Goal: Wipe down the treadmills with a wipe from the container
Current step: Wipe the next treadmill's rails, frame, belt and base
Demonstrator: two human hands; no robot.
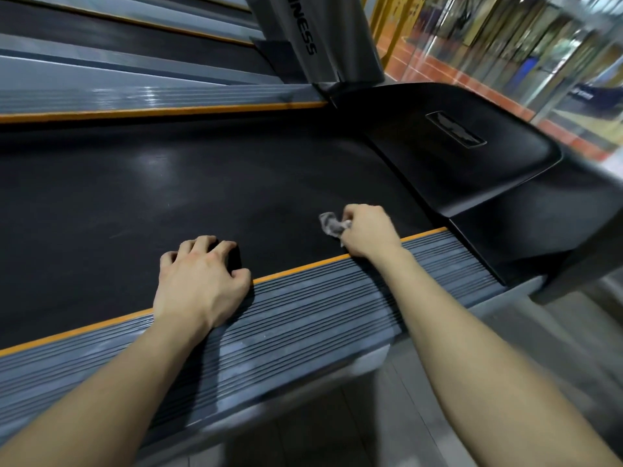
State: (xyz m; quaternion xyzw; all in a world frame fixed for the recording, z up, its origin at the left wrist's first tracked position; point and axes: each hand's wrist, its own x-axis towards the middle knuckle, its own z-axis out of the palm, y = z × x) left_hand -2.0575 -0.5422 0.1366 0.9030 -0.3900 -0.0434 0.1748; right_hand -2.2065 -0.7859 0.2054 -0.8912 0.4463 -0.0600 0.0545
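Near edge, 6 o'clock: ribbed grey side rail [303,318], pale smudges on it, so I'd judge it not wiped yet. Left hand [199,278] at 8 o'clock: fingers bent, tips planted on the belt [168,197], grasping nothing, just bracing. Right hand [369,230] at 3 o'clock: fist clenched round the wipe [332,224], which is crumpled, greyish and touching the belt just past the orange strip [303,269].

Progress: wipe pulled, container not in view, belt pass under way near the front end. No clear wet track, so the done area can't be told. Likely left: belt toward 9 o'clock, rail, motor cover [472,170], next treadmill [101,38] at 11 o'clock.

Treadmill long axis runs 8 to 2 o'clock, front end at 2. The wipe is wadded with no real axis; its loose end sticks out toward 9.
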